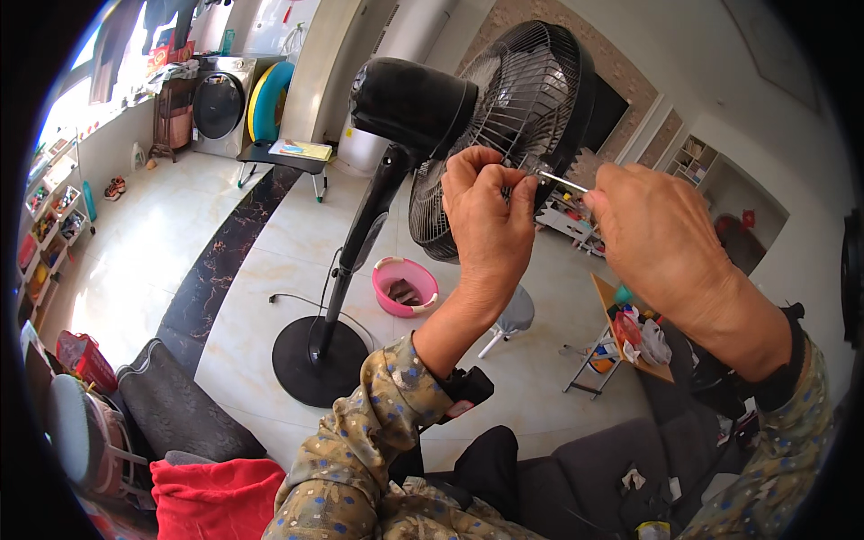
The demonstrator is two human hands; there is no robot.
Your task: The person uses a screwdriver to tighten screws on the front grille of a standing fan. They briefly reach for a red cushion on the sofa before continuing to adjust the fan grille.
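A black pedestal fan (413, 101) stands before me, its wire grille (520, 88) facing away to the right and its round base on the floor. My left hand (489, 209) is at the rim of the grille, thumb and fingers pinched together there; whether a small part lies between them is hidden. My right hand (661, 243) is closed around a screwdriver (565, 181), whose handle is hidden in the fist. The metal shaft points left, and its tip meets the grille's rim beside my left fingertips.
Behind the fan's pole a pink basin (383, 287) holds dark items. A grey stool (518, 312) and a small wooden table (665, 370) with bags stand at the right. A power cord (297, 295) lies on the floor. A dark grey sofa (594, 466) is below.
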